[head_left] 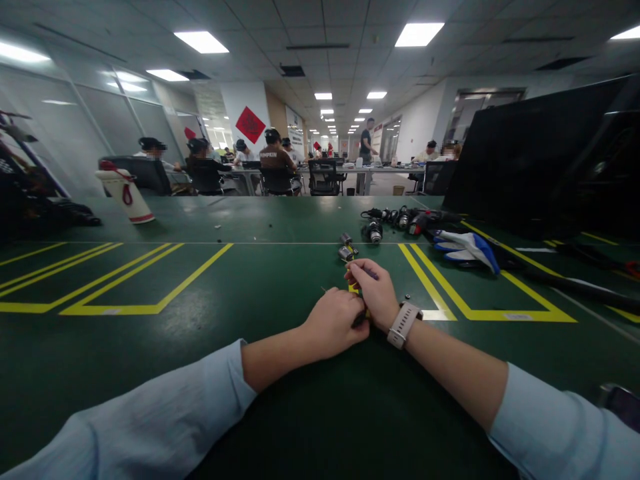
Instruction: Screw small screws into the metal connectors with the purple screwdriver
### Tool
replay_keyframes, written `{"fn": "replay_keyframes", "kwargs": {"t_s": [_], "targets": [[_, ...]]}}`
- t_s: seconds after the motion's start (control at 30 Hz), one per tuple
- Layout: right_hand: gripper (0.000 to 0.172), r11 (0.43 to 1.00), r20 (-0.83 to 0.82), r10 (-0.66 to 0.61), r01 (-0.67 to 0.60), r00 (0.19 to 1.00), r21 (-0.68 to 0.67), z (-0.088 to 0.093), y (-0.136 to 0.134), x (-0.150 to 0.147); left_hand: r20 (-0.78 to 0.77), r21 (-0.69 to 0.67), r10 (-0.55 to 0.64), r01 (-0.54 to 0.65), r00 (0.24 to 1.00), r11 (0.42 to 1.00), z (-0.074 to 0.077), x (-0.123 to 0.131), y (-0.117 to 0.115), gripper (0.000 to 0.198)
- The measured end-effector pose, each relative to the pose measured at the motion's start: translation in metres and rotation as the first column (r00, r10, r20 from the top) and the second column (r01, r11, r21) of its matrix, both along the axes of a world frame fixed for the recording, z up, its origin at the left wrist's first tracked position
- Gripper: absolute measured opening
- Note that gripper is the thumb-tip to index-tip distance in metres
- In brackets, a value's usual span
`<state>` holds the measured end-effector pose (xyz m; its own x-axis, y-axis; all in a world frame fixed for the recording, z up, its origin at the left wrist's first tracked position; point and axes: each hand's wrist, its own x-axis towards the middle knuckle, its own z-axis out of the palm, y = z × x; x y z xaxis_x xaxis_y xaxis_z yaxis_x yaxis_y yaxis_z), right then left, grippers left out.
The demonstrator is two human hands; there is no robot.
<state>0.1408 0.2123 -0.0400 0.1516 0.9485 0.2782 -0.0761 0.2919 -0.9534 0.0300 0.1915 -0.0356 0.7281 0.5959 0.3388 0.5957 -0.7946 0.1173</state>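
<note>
My left hand (pixel 334 321) is closed around a small yellow and black piece (pixel 353 289), most of it hidden by the fingers. Against it, my right hand (pixel 374 288) has its fingers pinched together. Something dark shows by those fingers, too small and covered to name. The two hands touch or nearly touch, low over the green table (pixel 210 360). Just beyond the fingertips lie small metal parts (pixel 346 252). A tiny dark part (pixel 407 297) rests beside my right wrist.
Farther back lie a dark tool part with a metal collar (pixel 373 232) and several similar parts. White and blue gloves (pixel 467 249) lie to the right, near a large black panel (pixel 535 147). A tilted white and red bottle (pixel 126 195) stands at left. People sit beyond the table.
</note>
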Motion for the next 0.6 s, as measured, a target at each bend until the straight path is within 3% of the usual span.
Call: {"fn": "replay_keyframes", "kwargs": {"t_s": [0.1,0.27,0.4,0.6], "targets": [[0.013,0.998,0.092,-0.007,0.001,0.996,0.063,-0.002,-0.001,0.0,0.23,-0.013,0.117,-0.117,0.966,0.993,-0.002,-0.006,0.013,0.007],[0.013,0.99,0.231,0.031,-0.061,0.972,0.124,-0.003,-0.002,0.0,0.587,-0.238,0.288,-0.179,0.757,0.955,0.001,-0.023,0.033,0.017],[0.011,0.974,0.314,0.013,-0.082,0.949,0.21,-0.003,-0.003,-0.001,0.634,-0.367,0.322,-0.093,0.703,0.926,0.001,-0.029,0.036,0.018],[0.008,0.959,0.371,-0.001,-0.104,0.928,0.262,-0.002,-0.005,-0.001,0.659,-0.396,0.313,-0.038,0.684,0.918,0.001,-0.028,0.035,0.018]]}}
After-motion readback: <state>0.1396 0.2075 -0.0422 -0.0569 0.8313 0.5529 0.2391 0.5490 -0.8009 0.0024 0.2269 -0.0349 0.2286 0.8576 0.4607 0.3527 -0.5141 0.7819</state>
